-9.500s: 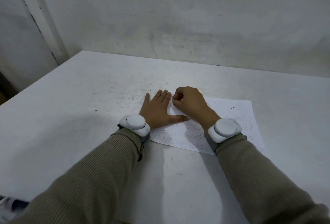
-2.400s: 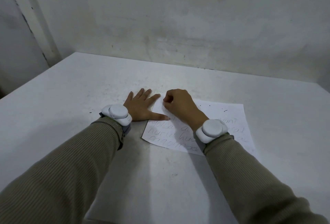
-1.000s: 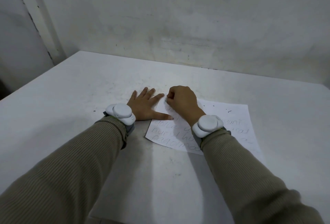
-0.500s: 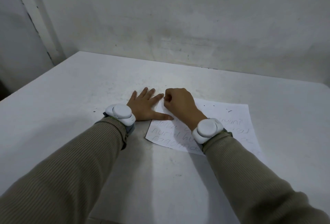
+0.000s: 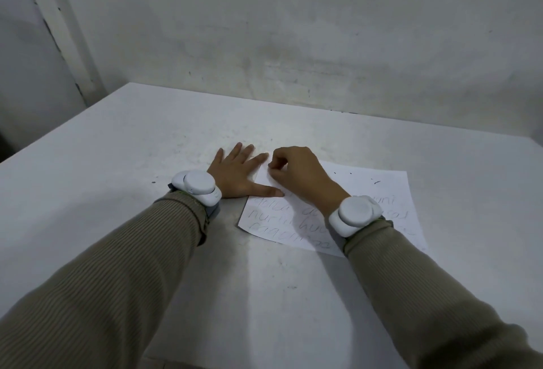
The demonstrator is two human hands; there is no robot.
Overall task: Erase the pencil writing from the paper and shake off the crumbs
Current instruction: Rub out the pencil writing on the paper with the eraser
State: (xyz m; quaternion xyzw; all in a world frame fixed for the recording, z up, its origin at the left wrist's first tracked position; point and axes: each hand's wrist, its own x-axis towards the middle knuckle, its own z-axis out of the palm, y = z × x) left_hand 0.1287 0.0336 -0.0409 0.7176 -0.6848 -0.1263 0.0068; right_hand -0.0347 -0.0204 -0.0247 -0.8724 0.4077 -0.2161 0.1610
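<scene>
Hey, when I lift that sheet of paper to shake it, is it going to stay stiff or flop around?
Probably floppy: the paper is one thin sheet lying flat on the table. It likely slides easily, since the left hand pins its edge. Held by one edge, it may sag or crease.

Mid-frame, the left hand lies flat on the white table, thumb on the left edge of the paper. The right hand, fingers curled, presses the sheet's upper-left corner; pencil writing shows below.

A bare, plain room: a scuffed white table against a stained grey wall.
</scene>
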